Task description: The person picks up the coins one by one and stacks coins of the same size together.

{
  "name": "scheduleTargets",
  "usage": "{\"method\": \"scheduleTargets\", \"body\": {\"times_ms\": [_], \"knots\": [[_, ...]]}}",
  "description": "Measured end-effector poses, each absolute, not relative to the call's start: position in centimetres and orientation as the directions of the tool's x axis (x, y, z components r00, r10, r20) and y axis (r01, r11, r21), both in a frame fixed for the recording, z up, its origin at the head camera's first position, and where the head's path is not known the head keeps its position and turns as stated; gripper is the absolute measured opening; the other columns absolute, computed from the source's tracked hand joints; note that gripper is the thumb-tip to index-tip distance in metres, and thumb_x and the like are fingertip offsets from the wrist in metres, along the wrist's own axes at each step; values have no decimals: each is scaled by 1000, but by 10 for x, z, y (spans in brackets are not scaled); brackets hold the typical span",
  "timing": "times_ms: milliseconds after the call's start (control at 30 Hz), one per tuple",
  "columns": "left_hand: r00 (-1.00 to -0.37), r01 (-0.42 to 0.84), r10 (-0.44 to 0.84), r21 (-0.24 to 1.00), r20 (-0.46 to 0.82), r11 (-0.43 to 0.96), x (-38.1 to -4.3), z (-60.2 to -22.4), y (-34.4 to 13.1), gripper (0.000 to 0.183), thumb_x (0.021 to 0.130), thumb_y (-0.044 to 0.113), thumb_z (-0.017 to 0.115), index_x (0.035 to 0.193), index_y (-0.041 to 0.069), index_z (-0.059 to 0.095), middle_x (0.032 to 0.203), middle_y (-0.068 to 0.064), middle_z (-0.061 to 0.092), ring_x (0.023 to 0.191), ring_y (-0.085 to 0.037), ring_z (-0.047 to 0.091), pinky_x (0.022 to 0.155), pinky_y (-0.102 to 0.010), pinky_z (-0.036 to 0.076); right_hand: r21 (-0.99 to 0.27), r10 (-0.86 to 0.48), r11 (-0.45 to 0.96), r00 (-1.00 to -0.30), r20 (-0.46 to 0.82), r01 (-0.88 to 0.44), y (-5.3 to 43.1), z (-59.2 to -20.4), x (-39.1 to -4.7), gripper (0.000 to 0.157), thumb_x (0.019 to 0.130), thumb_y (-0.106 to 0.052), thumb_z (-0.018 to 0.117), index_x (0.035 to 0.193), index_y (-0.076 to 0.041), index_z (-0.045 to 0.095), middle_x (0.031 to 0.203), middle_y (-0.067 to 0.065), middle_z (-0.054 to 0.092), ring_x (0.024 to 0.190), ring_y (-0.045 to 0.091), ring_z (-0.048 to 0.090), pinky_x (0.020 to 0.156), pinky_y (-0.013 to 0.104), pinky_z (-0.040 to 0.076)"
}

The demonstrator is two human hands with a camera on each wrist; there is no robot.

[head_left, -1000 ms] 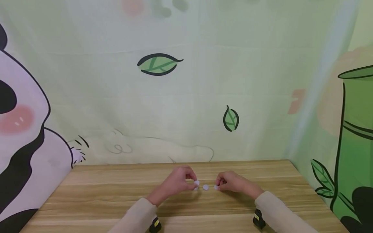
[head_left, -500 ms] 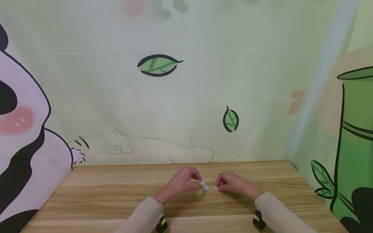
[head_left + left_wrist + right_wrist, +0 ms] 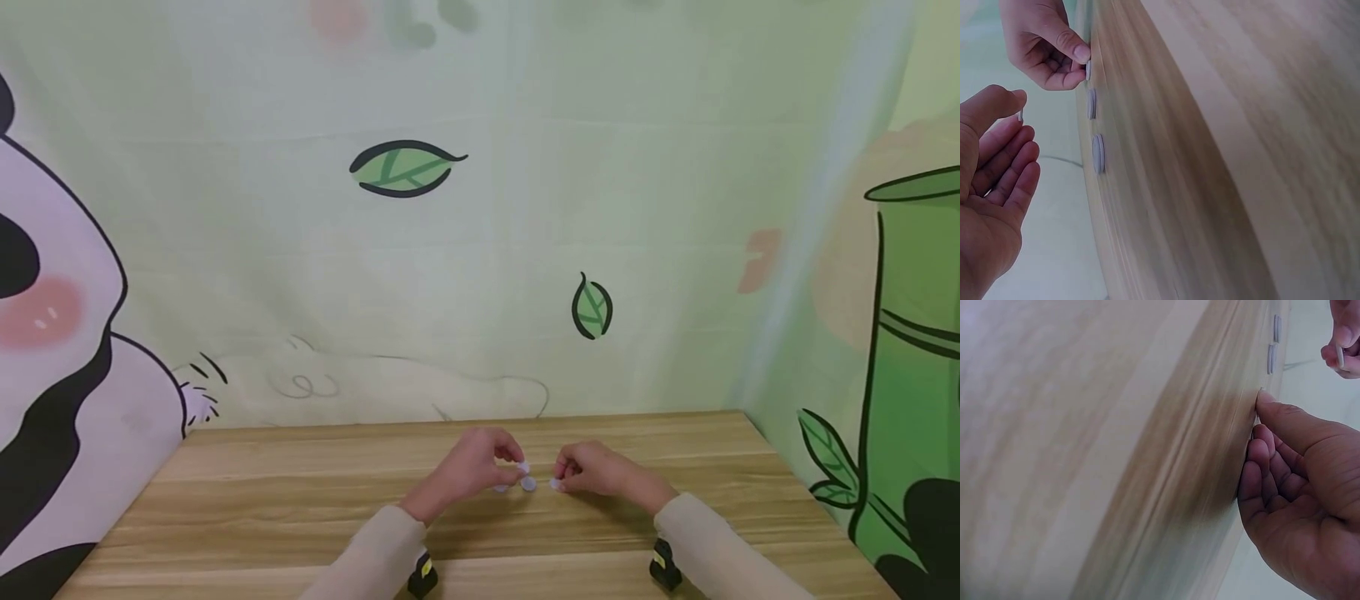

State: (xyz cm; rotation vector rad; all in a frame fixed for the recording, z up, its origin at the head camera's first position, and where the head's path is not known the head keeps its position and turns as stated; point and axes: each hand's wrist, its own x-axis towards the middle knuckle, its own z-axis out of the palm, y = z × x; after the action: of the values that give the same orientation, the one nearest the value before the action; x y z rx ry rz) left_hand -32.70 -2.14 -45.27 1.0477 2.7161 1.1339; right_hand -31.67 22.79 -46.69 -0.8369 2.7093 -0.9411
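Small white round discs lie in a short row on the wooden table (image 3: 300, 500). My left hand (image 3: 476, 465) pinches one thin white disc (image 3: 1020, 116) between thumb and index finger, raised off the table. Just below it is the middle disc (image 3: 528, 484), which looks two layers thick in the left wrist view. The left disc (image 3: 500, 488) is partly hidden by my left hand and also looks layered. At the row's right end, my right hand (image 3: 597, 468) pinches another disc (image 3: 555, 483) at the tabletop, its fingers covering part of it.
Behind the table hangs a pale green cloth (image 3: 450, 267) printed with leaves. A panda drawing (image 3: 60, 392) is at the left and a green bamboo drawing (image 3: 915, 383) at the right. The table's back edge lies just beyond the hands.
My left hand has moved right with its disc, from over the left disc to beside and above the middle one. The right hand has stayed in place on its disc.
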Motion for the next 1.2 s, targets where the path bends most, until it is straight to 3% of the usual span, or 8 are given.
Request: {"method": "scheduleTargets", "body": {"times_ms": [233,567,1200], "knots": [[-795,549,571,644,206,532,-329,-455,-19,10,85,20,83,87,15,74,89,8,71,91,-15,68,81,-27,53,-604,-560,647,-828,39,-466,228,-468,-319,12,90,-10,77,90,-4,66,78,-5,60,72,3,51,65,21,46],[-800,539,567,653,198,533,-330,-457,-16,11,85,19,83,87,15,74,88,9,71,85,-4,64,79,-24,53,-608,-569,633,-821,53,-478,229,-468,-316,12,90,-9,77,91,-3,66,78,-5,60,71,3,51,65,21,46],[-779,580,587,609,220,542,-333,-458,-10,12,83,17,84,87,11,76,87,5,73,84,-5,66,75,-20,52,-512,-575,659,-808,130,-551,225,-467,-316,11,87,-11,80,85,-6,70,78,-6,65,72,1,54,68,23,50]]}}
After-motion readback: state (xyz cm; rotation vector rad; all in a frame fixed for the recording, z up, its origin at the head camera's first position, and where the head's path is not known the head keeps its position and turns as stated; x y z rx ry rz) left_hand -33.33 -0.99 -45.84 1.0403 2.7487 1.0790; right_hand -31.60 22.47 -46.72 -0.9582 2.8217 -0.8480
